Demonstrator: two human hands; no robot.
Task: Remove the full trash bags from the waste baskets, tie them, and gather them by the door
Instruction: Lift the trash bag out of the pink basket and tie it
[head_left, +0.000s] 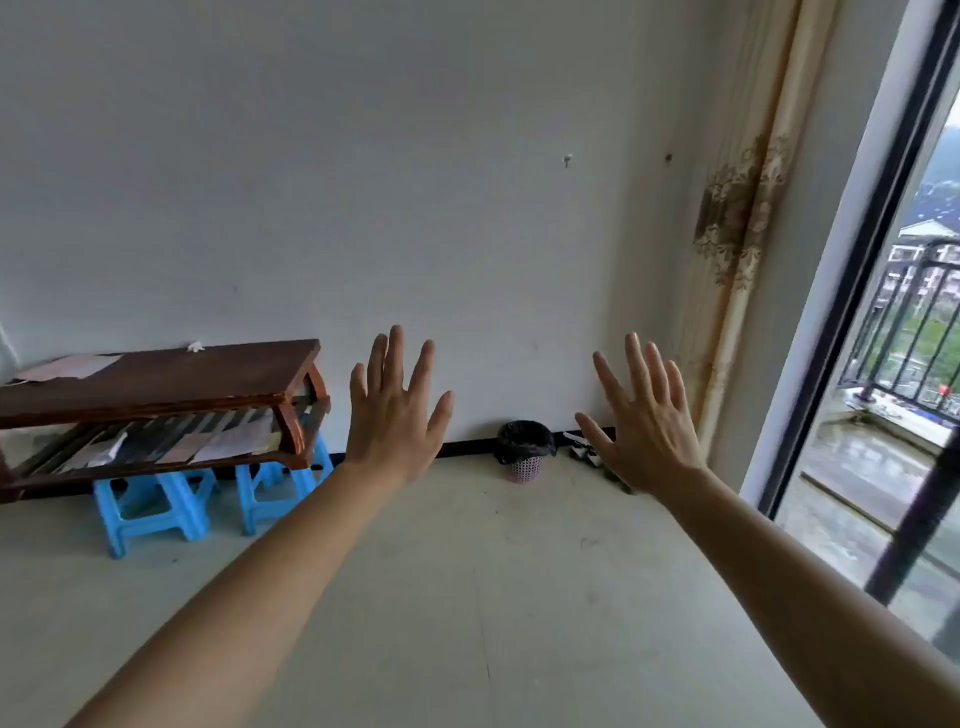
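Left hand (396, 415) and right hand (647, 434) are raised side by side, well apart, fingers straight and spread, backs toward the camera; neither holds anything. One waste basket (524, 469), pink lattice, stands upright on the floor (467, 597) against the far wall, seen between the two hands. Its long axis is vertical, mouth facing up. One black trash bag (522, 437) lines it, with the rim folded over the basket edge. Shoes (582, 447) lie just right of the basket; their count cannot be told. Two blue stools (150, 506) stand under one wooden table (156, 384) at left.
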